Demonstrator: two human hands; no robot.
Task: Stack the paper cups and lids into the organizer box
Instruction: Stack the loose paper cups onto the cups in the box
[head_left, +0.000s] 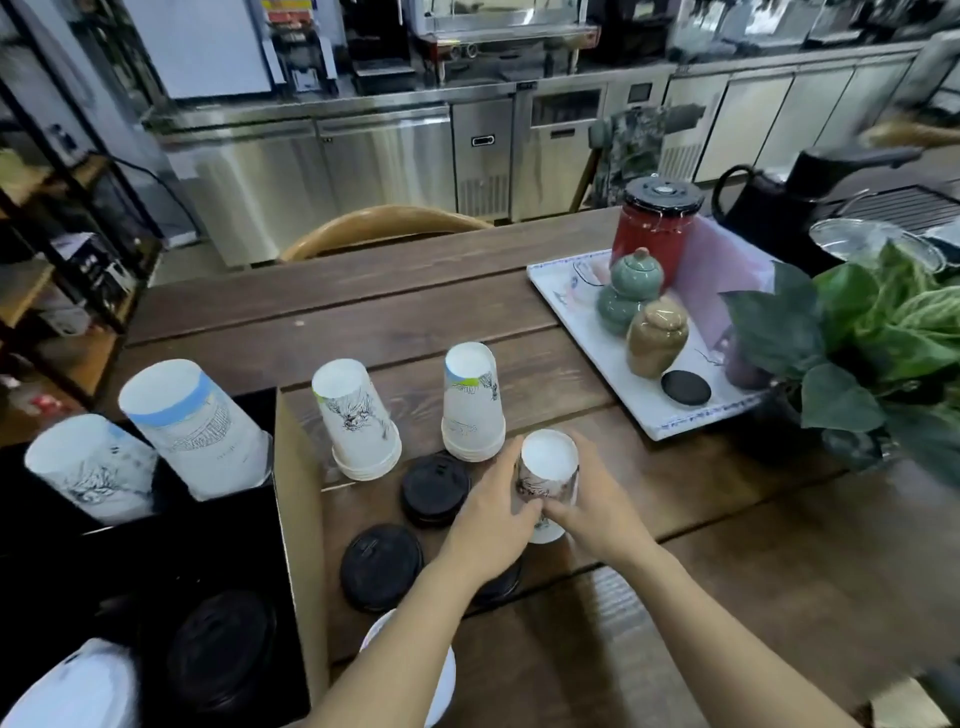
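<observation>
An upside-down white paper cup stack (548, 467) stands on the wooden table (727, 545), and both hands grip its lower part: my left hand (493, 514) from the left, my right hand (597, 504) from the right. Two more inverted cup stacks (356, 421) (472, 400) stand behind it. Black lid stacks (435, 488) (380, 566) lie left of my hands, and a white lid (441, 675) shows under my left forearm. The black organizer box (298, 493) at the left holds two cup stacks (192, 426) (93, 467), black lids (223, 649) and white lids (72, 691).
A white tray (597, 353) at the right back carries a red canister (652, 228), two ceramic jars and a black disc. A leafy plant (872, 332) fills the right edge. A black kettle (763, 202) and a wooden chair back (384, 223) stand beyond the table.
</observation>
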